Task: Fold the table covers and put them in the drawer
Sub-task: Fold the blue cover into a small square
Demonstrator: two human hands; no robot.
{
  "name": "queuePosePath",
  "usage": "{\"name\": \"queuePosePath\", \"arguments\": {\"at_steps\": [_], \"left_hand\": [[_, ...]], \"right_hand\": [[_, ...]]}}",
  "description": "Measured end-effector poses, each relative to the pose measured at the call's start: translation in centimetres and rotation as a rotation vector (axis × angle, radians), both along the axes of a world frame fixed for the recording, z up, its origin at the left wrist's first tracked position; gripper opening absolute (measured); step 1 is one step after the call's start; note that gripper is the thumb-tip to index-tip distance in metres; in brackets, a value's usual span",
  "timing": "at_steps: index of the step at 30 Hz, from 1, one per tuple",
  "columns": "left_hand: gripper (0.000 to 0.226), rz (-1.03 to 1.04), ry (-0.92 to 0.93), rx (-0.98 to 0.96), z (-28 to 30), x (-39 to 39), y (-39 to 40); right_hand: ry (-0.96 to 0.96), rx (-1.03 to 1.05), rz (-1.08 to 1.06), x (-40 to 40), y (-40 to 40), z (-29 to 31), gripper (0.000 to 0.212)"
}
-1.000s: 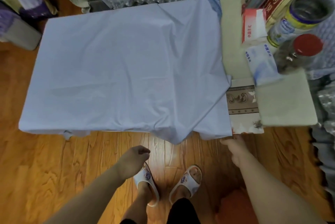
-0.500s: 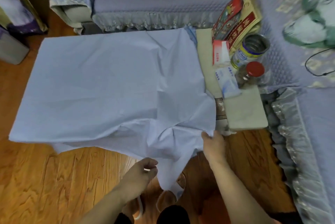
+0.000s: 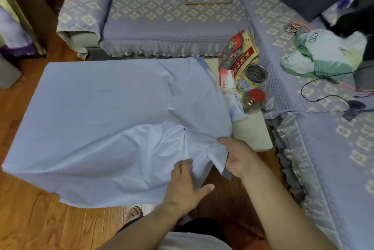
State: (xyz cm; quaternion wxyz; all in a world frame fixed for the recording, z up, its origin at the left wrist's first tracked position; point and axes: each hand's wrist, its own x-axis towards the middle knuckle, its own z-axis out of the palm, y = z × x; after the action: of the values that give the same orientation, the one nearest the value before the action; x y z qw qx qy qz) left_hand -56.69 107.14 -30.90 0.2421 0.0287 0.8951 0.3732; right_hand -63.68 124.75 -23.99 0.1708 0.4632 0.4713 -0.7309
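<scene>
One big blue cloth (image 3: 97, 120) covers the table in the middle of the frame. Two hands hold its near right corner: the left hand (image 3: 185, 187) lies on it with fingers spread, the right hand (image 3: 238, 156) pinches the edge. One red-lidded jar (image 3: 254, 99) and one open can (image 3: 253, 80) stand right of the cloth.

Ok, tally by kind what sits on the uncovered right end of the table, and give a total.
Red-lidded jar: 1
Open tin can: 1
Red-and-white carton: 1
White-and-blue tissue pack: 1
Red-and-gold packets: 2, as far as the overlap lets me tell
Total: 6
</scene>
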Motion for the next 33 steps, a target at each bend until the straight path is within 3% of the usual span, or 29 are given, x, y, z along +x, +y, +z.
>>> {"name": "queuePosePath", "arguments": {"at_steps": [3, 6, 8, 10, 13, 16, 19, 23, 25, 29, 33], "left_hand": [[0.067, 0.016, 0.122, 0.043, 1.1, -0.3, -0.1], [0.026, -0.169, 0.299, -0.141, 2.5, -1.2, -0.8], [0.027, -0.364, 0.318, -0.208, 3.8, -1.6, -0.2], [0.027, -0.406, 0.357, -0.129, 5.0, -1.7, 1.1], [0.014, -0.232, 0.277, 0.092, 5.7, -2.4, 1.9], [0.018, -0.237, 0.273, 0.134, 5.7, -3.2, 1.9], [0.016, -0.184, 0.193, 0.253, 6.3, -4.2, 1.5], [0.016, -0.156, 0.053, 0.389, 7.0, -5.0, 0.5], [0.006, -0.072, 0.036, 0.398, 6.9, -4.7, 0.2], [0.021, 0.035, 0.168, 0.203, 5.2, -3.0, -1.8], [0.008, -0.182, -0.129, -0.026, 1.7, 0.8, -4.7]], "right_hand": [[-0.019, 0.043, 0.165, 0.4, -2.4, 0.9, 0.013], [-0.001, 0.21, 0.348, 0.4, -2.3, 1.5, 0.007], [0.047, 0.378, 0.435, 0.1, -0.4, 1.6, 0.018], [0.12, 0.435, 0.352, 0.4, 1.8, 1.8, 0.024], [0.386, 0.044, 0.197, 3.2, 4.3, 1.1, 0.038], [0.369, -0.008, 0.451, 7.6, 4.5, -1.4, 0.073], [0.284, 0.1, 0.628, 10.7, 2.2, -3.2, 0.056], [0.279, 0.214, 0.452, 10.8, -0.2, -3.4, 0.028], [0.191, 0.338, 0.421, 10.6, -0.2, -3.1, 0.028], [0.198, 0.464, 0.44, 11.7, 2.3, 1.4, 0.019], [0.079, 0.188, 0.322, 11.9, 4.5, 4.2, 0.023]]}}
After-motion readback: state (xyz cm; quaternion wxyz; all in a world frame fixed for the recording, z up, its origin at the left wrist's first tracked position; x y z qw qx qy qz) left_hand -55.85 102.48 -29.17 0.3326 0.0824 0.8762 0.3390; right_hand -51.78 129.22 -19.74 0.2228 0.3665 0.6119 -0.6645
